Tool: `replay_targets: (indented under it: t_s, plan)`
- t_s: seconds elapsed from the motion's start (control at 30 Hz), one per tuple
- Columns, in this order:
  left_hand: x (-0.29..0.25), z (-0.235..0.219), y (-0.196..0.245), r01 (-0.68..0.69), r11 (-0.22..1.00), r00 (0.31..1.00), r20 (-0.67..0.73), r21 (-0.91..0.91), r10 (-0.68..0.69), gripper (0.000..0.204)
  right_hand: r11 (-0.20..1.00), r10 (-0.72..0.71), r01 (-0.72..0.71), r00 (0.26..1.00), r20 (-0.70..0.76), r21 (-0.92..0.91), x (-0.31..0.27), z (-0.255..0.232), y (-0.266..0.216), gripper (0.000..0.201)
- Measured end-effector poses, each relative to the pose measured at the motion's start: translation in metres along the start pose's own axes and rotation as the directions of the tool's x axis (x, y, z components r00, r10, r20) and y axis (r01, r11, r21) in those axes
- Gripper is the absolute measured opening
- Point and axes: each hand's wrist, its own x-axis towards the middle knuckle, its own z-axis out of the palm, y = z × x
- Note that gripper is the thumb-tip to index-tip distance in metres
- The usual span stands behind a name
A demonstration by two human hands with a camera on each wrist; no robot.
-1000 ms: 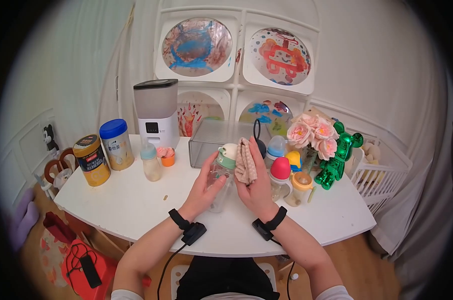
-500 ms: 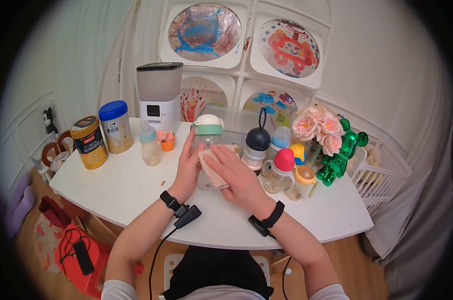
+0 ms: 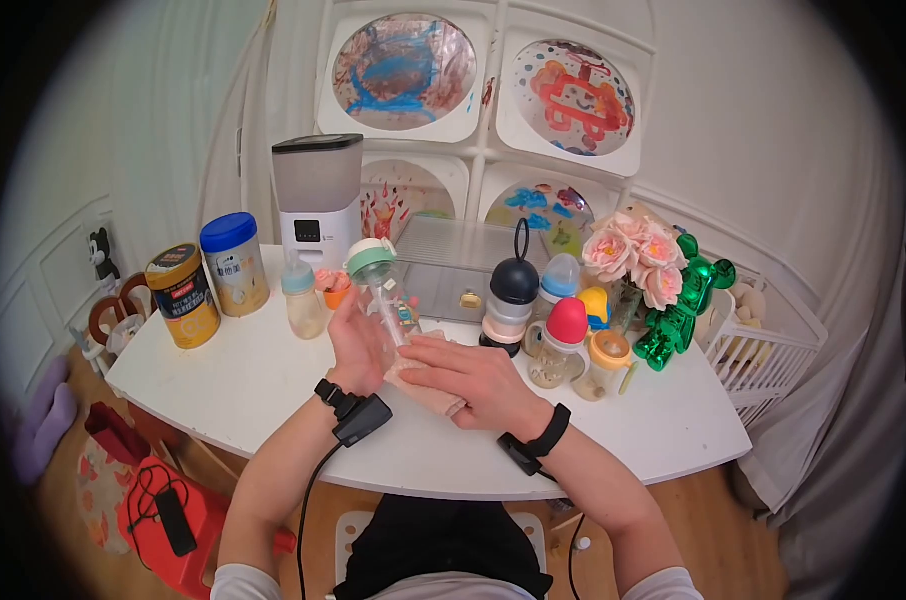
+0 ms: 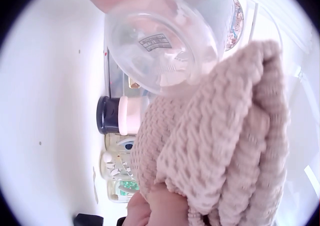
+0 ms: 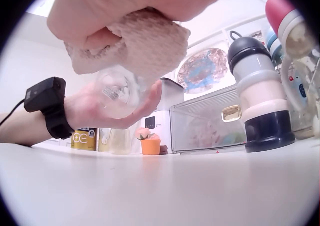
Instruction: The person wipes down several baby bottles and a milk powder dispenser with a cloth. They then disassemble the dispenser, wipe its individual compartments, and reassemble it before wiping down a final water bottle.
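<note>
A clear bottle (image 3: 381, 290) with a green and white lid leans to the left above the table, its base toward me. My left hand (image 3: 353, 345) grips it from the left and underneath. With my right hand (image 3: 481, 385) I hold a folded beige waffle-weave cloth (image 3: 423, 392) against the bottle's lower part. In the left wrist view the round bottle base (image 4: 155, 43) shows next to the cloth (image 4: 215, 131). The right wrist view has the fingers of my right hand (image 5: 130, 8) curled into the cloth, which covers part of the bottle.
Two formula cans (image 3: 183, 297), a small baby bottle (image 3: 301, 300) and an orange pot (image 3: 335, 297) stand left. Behind are a white dispenser (image 3: 318, 200) and a clear box (image 3: 443, 290). At right stand a stacked container (image 3: 510, 305), several baby bottles (image 3: 558, 350) and pink flowers (image 3: 633, 260).
The cloth went from beside the bottle onto its side, then down to its lower end. The bottle has tipped from upright to leaning left, its lid moving left.
</note>
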Motion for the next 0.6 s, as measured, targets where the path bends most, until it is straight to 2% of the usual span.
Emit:
replay_targets:
  t_s: [0.1,0.13,0.17,0.2,0.23,0.27,0.3,0.33,0.37,0.4,0.43,0.47,0.53,0.6]
  plan:
    - [0.007,-0.007,-0.001,-0.058,0.998,0.998,0.011,0.026,0.058,0.066,0.999,0.017,-0.015,0.999,-0.043,0.029,-0.012,0.000,0.009,0.061]
    - [0.007,-0.007,0.002,-0.058,0.998,0.998,0.013,0.028,0.058,0.066,0.992,0.127,-0.127,0.992,-0.014,0.021,-0.018,-0.001,0.014,0.056]
    - [0.007,-0.007,0.003,-0.022,0.998,0.999,0.036,-0.052,0.024,0.066,0.971,0.237,-0.237,0.971,0.013,0.010,-0.021,0.001,0.017,0.052]
    - [0.007,-0.007,0.005,0.017,0.991,0.998,0.062,-0.130,-0.009,0.065,0.971,0.238,-0.238,0.971,0.010,0.009,-0.023,0.002,0.018,0.052]
    - [0.006,-0.003,0.005,0.017,0.992,0.998,0.067,-0.129,-0.009,0.065,0.969,0.246,-0.246,0.962,-0.119,0.014,-0.022,0.003,0.019,0.050]
    - [0.003,0.003,0.005,-0.007,0.998,0.999,0.036,-0.056,0.009,0.063,0.968,0.249,-0.252,0.937,-0.243,0.021,-0.021,0.002,0.020,0.049]
    - [0.000,0.007,0.004,-0.031,0.999,1.000,0.004,0.015,0.031,0.062,0.969,0.245,-0.248,0.939,-0.242,0.017,-0.018,0.002,0.020,0.049]
    - [0.001,0.007,0.000,-0.037,0.999,0.999,0.006,0.011,0.037,0.062,0.965,0.256,-0.259,0.903,-0.345,0.040,-0.014,0.004,0.020,0.050]
    - [0.004,0.005,-0.004,-0.054,0.989,0.997,0.061,0.136,0.047,0.062,0.962,0.266,-0.265,0.856,-0.442,0.065,-0.011,0.005,0.021,0.051]
    - [0.005,0.003,-0.007,-0.078,0.963,0.992,0.116,0.259,0.049,0.062,0.964,0.260,-0.259,0.860,-0.439,0.063,-0.008,0.004,0.022,0.051]
    - [0.004,0.003,-0.009,-0.087,0.956,0.984,0.172,0.280,0.039,0.057,0.965,0.237,-0.263,0.837,-0.493,0.016,-0.004,0.002,0.023,0.059]
    - [0.003,0.003,-0.011,-0.090,0.957,0.984,0.172,0.277,0.043,0.057,0.962,0.211,-0.270,0.813,-0.543,-0.029,-0.002,0.001,0.023,0.067]
    - [0.002,0.002,-0.017,-0.165,0.870,0.957,0.287,0.464,0.028,0.056,0.959,0.219,-0.283,0.803,-0.555,-0.030,-0.004,0.000,0.026,0.074]
    - [-0.002,0.003,-0.021,-0.170,0.850,0.955,0.296,0.499,0.018,0.058,0.954,0.231,-0.300,0.790,-0.568,-0.030,-0.005,0.000,0.026,0.081]
